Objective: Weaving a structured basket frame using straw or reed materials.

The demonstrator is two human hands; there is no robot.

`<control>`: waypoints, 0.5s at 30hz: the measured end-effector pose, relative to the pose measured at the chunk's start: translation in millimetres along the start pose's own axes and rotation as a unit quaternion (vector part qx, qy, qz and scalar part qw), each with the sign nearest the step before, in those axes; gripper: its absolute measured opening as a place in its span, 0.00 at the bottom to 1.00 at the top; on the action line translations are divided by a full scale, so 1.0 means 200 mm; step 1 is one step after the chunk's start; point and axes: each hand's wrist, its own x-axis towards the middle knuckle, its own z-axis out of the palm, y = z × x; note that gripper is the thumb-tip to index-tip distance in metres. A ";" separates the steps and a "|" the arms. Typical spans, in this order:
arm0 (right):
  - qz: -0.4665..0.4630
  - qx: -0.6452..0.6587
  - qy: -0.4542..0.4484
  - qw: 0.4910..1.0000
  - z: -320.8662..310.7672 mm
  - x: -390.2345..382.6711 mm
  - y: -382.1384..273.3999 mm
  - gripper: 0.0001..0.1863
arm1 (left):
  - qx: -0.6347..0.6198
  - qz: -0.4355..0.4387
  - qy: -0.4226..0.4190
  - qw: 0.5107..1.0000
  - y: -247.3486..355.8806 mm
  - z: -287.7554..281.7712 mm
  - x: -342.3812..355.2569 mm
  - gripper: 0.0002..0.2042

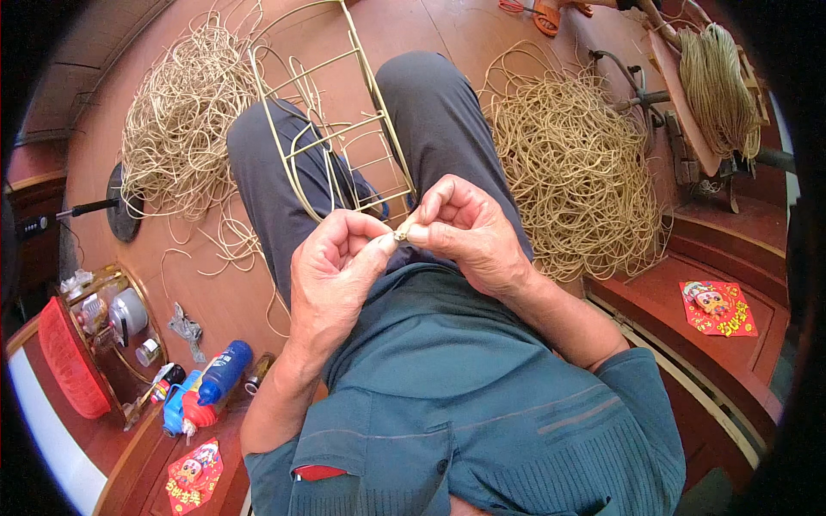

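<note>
The left hand [331, 279] and right hand [473, 239] pinch the tan cord [401, 234] between thumbs and fingertips, near the teal shirt's [447, 344] hem. The cord is probably light, pliable and slip-prone; grip it close beside its small bunched section.

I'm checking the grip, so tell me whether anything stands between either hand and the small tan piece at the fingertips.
Nothing visible does: the left hand and right hand both pinch the small tan piece; the tan frame lies beyond, not between.
</note>
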 end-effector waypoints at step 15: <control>-0.025 -0.102 0.014 0.994 0.05 0.01 -0.02 0.07 | 0.023 0.045 0.013 0.999 -0.01 -0.02 0.01 0.06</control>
